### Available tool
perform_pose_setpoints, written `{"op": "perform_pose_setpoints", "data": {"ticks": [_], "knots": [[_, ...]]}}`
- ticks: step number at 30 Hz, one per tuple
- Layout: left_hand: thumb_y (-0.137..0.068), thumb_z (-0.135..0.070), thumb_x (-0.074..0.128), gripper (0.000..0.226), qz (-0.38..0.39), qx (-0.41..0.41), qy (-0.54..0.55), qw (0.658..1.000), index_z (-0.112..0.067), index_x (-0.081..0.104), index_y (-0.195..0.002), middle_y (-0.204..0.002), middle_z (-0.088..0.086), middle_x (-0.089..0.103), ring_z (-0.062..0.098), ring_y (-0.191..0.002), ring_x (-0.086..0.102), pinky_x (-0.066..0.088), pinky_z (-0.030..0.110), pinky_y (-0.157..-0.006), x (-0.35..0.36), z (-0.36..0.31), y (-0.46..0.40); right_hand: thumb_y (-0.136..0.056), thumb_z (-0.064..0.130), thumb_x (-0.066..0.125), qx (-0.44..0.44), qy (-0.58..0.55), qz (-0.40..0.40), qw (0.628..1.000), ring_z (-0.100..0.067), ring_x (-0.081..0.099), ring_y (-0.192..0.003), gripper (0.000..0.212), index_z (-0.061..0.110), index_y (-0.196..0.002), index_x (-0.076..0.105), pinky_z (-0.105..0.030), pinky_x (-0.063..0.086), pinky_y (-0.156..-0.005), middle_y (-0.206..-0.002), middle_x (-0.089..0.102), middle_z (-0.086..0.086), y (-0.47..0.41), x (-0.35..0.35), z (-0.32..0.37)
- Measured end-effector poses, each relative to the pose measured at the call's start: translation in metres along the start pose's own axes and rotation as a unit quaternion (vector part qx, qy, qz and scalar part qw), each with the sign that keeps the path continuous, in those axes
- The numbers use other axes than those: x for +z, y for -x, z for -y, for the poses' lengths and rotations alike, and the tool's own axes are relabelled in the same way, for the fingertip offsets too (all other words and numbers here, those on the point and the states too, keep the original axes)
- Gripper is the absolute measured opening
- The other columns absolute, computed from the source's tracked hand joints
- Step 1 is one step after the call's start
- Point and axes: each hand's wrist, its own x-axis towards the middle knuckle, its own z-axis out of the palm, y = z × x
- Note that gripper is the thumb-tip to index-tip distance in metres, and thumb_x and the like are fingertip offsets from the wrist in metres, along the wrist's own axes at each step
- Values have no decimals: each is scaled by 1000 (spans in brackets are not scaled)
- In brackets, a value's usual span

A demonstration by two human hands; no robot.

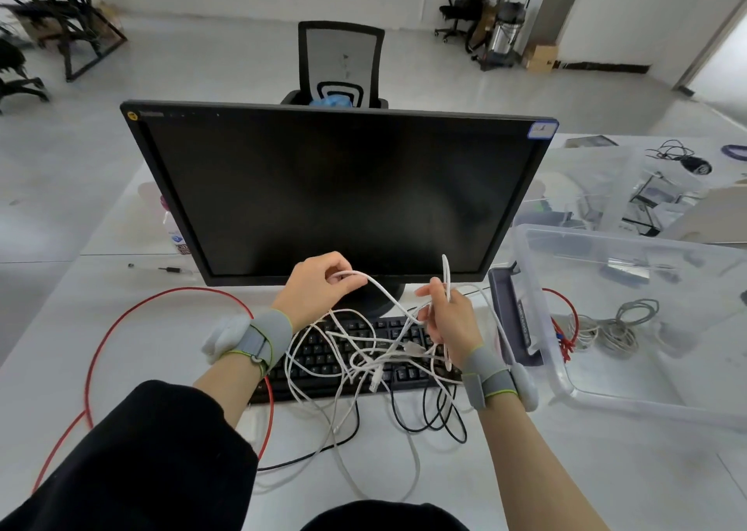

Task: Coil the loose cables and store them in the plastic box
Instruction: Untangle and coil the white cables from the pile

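Pinching thin white tangled cable (388, 328): left hand (319, 288), right hand (446, 320). Clear plastic storage box (630, 328) lies right, nearer right hand.

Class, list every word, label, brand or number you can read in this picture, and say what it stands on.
Monitor brand, top left bezel: too blurred to read.
Blue-edged sticker, monitor's top right corner: print too small.
Raised lettering on the plastic box's grey handle: not legible.
Bottle label behind the monitor: blurred.
Keyboard key legends: too small.
Nothing reads clearly.
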Motion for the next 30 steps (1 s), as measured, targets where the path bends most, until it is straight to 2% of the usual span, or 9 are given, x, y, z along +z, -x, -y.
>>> {"op": "perform_pose_setpoints", "data": {"ticks": [4,8,11,16,19,22,24,26,30], "knots": [[-86,-27,67,13,-11,30,19,999,-20,64,-75,-63,-17,56,-6,-60,52,39,8,-65,-3,-7,1,-101,26,36,-6,-24,-42,999,-3,30,-27,31,12,-81,56,-15,23,-31,-61,54,-7,-6,-3,-2],[-86,-35,65,10,3,91,-66,994,-26,70,-84,-73,-11,58,6,-72,53,46,29,-73,-3,-17,-5,-99,25,38,-24,72,-66,995,-6,39,-39,26,11,-90,58,-15,29,-37,-61,57,-4,-10,-3,-5],[-87,-29,64,8,34,138,-65,988,-24,67,-82,-73,-9,49,4,-72,45,38,21,-73,-5,-35,-10,-100,26,36,-12,81,-41,996,-9,38,-40,31,14,-81,58,-14,27,-34,-60,56,-4,-9,0,-3],[-92,-32,57,23,229,0,8,973,-22,72,-77,-76,-8,63,6,-79,58,41,23,-79,-2,-33,-5,-102,26,34,3,-53,-3,999,-3,31,-29,36,10,-78,55,-15,23,-32,-63,57,-7,-2,-3,3],[-93,-33,54,26,324,-80,16,942,-29,73,-76,-61,-9,46,5,-57,42,35,22,-63,3,-17,3,-103,27,33,-3,-151,28,988,-5,29,-30,39,8,-76,53,-15,19,-32,-56,61,-5,-3,-9,7],[-95,-23,51,16,264,-52,-21,963,-29,66,-95,-85,-7,63,7,-69,50,43,24,-71,13,-1,2,-103,28,32,-13,-169,84,982,-7,29,-32,40,8,-76,53,-21,12,-41,-56,60,-4,-4,-7,15],[-90,-22,59,7,168,-20,-35,985,-27,56,-93,-89,-6,56,8,-73,48,40,21,-73,20,2,0,-103,26,33,-29,-142,119,982,-8,29,-33,39,8,-76,54,-25,9,-45,-57,56,-6,-1,-3,22],[-84,-22,68,18,86,8,-12,996,-22,52,-91,-84,-7,45,3,-71,43,35,16,-68,22,-4,-1,-103,25,33,-39,-114,152,981,-9,30,-33,38,8,-76,54,-23,10,-43,-56,55,-6,3,1,29],[-85,-21,68,20,151,25,54,987,-22,55,-100,-102,-2,57,7,-93,54,38,17,-79,21,-12,-1,-102,36,29,-34,-123,208,970,-12,36,-37,44,7,-80,55,-20,20,-40,-59,58,-9,11,6,38]]}}
